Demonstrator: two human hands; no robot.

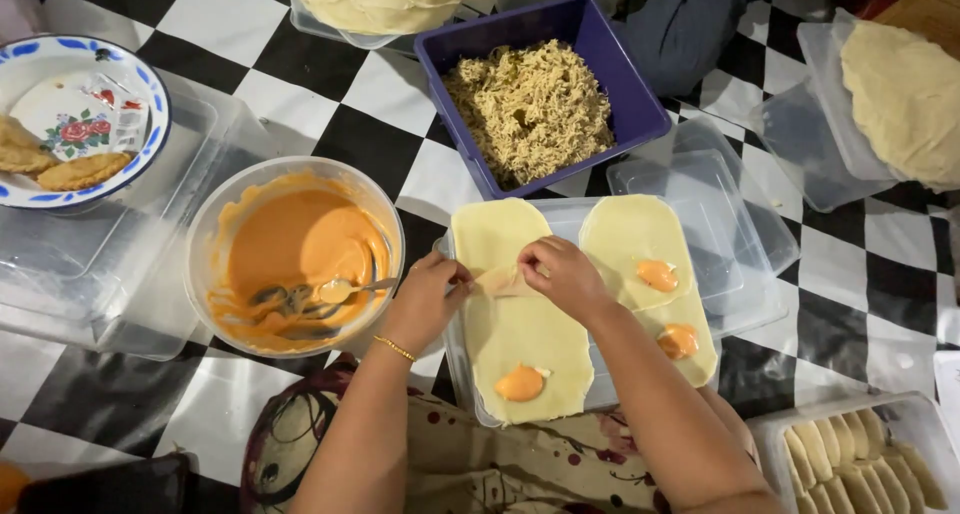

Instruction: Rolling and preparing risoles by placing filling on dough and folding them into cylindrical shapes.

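Head view: a small folded dough roll [503, 280] is pinched between the left hand [428, 296] and right hand [562, 274], each grip pressed together on it, above a pale wrapper sheet [525, 339] on a clear lid [592, 399], beside the orange sauce bowl [295, 256] and purple tub of shredded filling [535, 94]

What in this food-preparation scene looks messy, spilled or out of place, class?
Little stands out. The orange sauce is smeared up the inner wall of its clear bowl, with spoons lying in it. Both hands, left hand and right hand, roll a wrapper neatly.
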